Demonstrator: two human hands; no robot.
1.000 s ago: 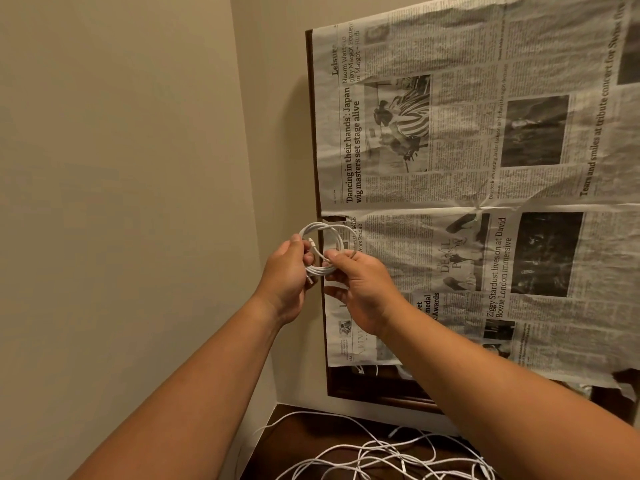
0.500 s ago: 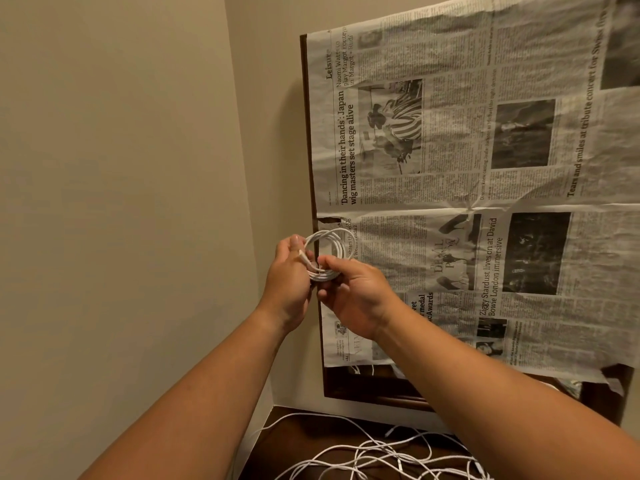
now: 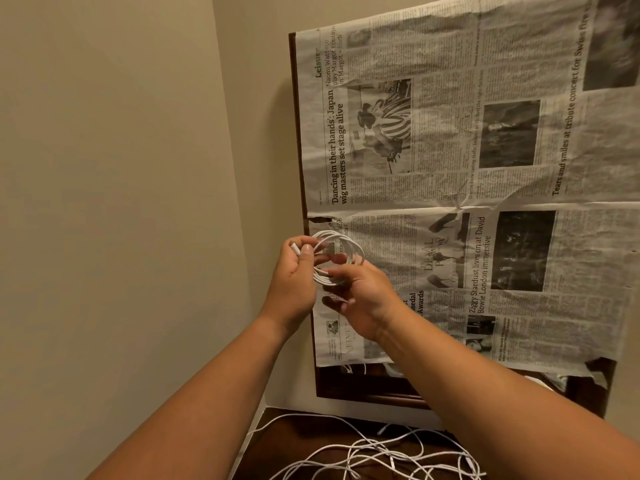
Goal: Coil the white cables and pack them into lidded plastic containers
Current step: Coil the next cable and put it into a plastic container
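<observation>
Plainly, the left thumb presses the near strands against the curled left fingers [image 3: 300,241], pinching one side of the coil of white cable [image 3: 358,252]. A small white plug end pokes out past those fingertips toward the wall [image 3: 121,168]. The right fingertips [image 3: 341,271] lie half curled over the coil's lower strands. They are smeared by motion blur, so I cannot tell whether they grip or only touch.

The left hand [image 3: 294,282] and right hand [image 3: 367,303] hold the coil in the air, close together, in front of the left edge of a hanging newspaper [image 3: 450,168]. Part of the loop is hidden behind the left palm. Both bare forearms run down to the bottom corners of the view and are cut off there.

The newspaper covers almost all of a dark wooden frame [image 3: 298,133], and what the frame holds is hidden. Below, loose cables [image 3: 381,452] lie tangled on a dark wooden surface [image 3: 304,434] by its back edge, and the bottom of the view crops them.
</observation>
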